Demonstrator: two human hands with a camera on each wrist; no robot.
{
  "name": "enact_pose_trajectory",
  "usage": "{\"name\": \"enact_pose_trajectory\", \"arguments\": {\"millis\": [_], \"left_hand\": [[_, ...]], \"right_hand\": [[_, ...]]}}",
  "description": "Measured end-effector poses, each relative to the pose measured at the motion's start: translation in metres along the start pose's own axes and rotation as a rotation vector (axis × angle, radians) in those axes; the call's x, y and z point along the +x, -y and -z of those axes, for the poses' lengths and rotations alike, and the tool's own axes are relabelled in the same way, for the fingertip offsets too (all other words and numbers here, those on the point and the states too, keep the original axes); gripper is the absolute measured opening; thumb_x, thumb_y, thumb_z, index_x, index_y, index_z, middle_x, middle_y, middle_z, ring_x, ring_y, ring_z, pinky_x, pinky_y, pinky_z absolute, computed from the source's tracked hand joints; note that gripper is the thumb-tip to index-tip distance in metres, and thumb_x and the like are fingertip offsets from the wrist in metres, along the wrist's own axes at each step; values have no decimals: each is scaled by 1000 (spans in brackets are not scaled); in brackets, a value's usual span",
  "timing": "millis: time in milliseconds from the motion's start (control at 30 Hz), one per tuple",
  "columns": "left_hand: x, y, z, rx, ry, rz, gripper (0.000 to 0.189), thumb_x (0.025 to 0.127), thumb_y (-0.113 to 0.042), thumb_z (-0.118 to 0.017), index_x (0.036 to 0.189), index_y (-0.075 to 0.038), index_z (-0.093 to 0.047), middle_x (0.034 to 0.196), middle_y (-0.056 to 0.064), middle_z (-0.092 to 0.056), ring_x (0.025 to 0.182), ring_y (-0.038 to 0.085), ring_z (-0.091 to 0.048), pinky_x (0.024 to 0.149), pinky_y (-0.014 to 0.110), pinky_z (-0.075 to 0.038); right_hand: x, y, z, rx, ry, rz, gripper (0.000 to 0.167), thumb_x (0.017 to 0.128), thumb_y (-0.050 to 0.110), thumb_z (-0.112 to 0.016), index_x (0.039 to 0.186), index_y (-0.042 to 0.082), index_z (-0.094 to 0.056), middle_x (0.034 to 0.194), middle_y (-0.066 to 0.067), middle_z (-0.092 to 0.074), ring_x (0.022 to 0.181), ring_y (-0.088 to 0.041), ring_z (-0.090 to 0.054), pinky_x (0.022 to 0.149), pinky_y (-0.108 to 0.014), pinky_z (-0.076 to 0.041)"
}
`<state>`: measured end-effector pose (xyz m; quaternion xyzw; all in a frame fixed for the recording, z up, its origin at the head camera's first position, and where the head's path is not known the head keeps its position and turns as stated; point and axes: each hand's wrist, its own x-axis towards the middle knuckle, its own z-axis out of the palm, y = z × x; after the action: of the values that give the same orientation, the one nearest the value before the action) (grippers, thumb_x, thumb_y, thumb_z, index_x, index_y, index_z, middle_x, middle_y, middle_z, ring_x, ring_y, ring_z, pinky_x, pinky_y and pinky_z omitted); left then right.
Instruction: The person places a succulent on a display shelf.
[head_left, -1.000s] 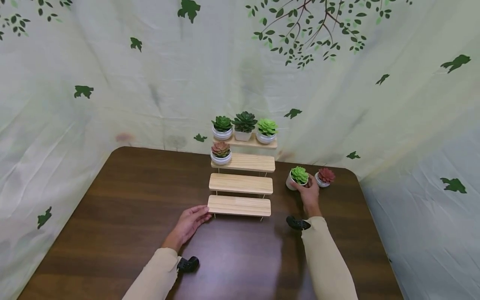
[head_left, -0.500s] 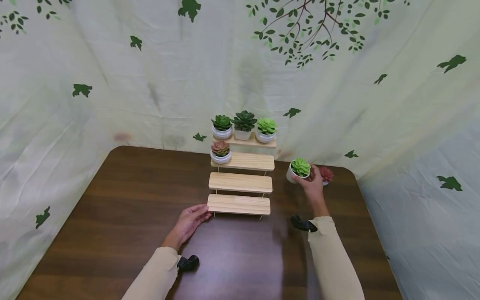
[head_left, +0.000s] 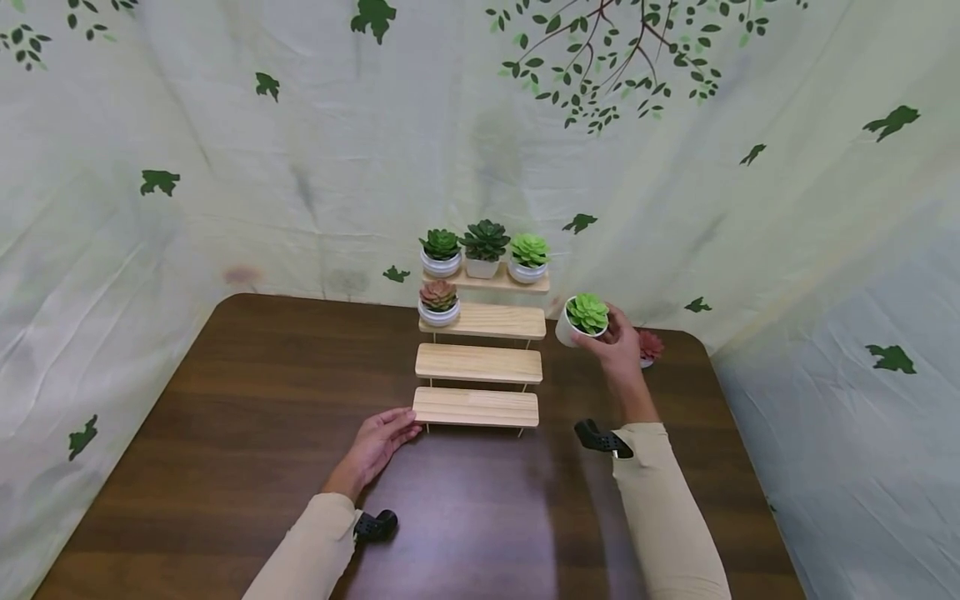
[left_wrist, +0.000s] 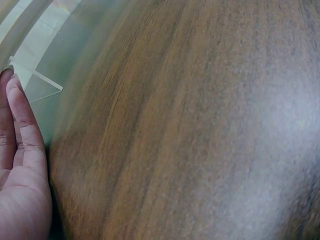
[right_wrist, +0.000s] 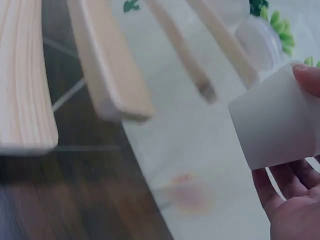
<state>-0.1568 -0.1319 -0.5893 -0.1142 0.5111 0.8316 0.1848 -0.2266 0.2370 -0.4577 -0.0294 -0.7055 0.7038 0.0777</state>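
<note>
My right hand (head_left: 621, 354) grips a bright green succulent in a white pot (head_left: 573, 331), fingers and thumb around the pot, raised at the right of the tiered wooden shelf (head_left: 478, 365). In the right wrist view the white pot (right_wrist: 275, 120) is tilted near the ends of the steps. My left hand (head_left: 378, 443) touches the left end of the lowest step, its fingers (left_wrist: 27, 120) nearly straight by a clear support (left_wrist: 47, 80). The top step bears a green succulent (head_left: 440, 246), a dark one (head_left: 485, 242) and a light green one (head_left: 529, 250). A reddish-brown succulent (head_left: 438, 300) stands on the second step's left end.
A red succulent (head_left: 649, 346) in a white pot stands at the table's back right, partly behind my right hand. The brown table (head_left: 262, 400) meets a leaf-printed cloth (head_left: 315, 167) at the back and sides.
My right hand has lifted the bright green potted succulent off the table and carried it up and toward the shelf. My left hand has stayed at the lowest step.
</note>
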Motion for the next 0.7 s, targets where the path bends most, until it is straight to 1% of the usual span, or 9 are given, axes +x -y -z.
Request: {"name": "enact_pose_trajectory", "arguments": {"millis": [200, 333, 533, 700], "left_hand": [[-1, 0, 0, 4, 2, -10, 12, 97, -1, -55, 96, -6, -65, 86, 2, -70, 80, 12, -67, 78, 23, -56], [0, 1, 0, 3, 15, -14, 14, 97, 0, -53, 95, -7, -65, 85, 2, -70, 80, 12, -67, 78, 23, -55], [0, -1, -1, 17, 17, -10, 13, 97, -1, -53, 96, -7, -65, 86, 2, -70, 81, 12, -67, 79, 23, -55], [-1, -1, -1, 15, 19, -7, 13, 97, -1, -54, 97, -6, -66, 86, 2, -70, 82, 13, -67, 80, 24, -55]], "right_hand": [[-3, 10, -14, 34, 47, 36, 69, 77, -15, -68, 139, -5, -40, 134, -18, -48, 111, -12, -53, 88, -18, -48], [-3, 14, -23, 22, 74, 61, 70, 76, -16, -71, 139, -5, -42, 135, -19, -49, 112, -13, -54, 91, -18, -47], [-1, 21, -39, 10, 109, 83, 71, 76, -12, -73, 139, -2, -42, 137, -19, -49, 119, -19, -52, 98, -26, -46], [1, 24, -55, 22, 128, 68, 73, 77, -9, -74, 140, -2, -38, 138, -19, -48, 124, -25, -50, 104, -35, -43]]}}
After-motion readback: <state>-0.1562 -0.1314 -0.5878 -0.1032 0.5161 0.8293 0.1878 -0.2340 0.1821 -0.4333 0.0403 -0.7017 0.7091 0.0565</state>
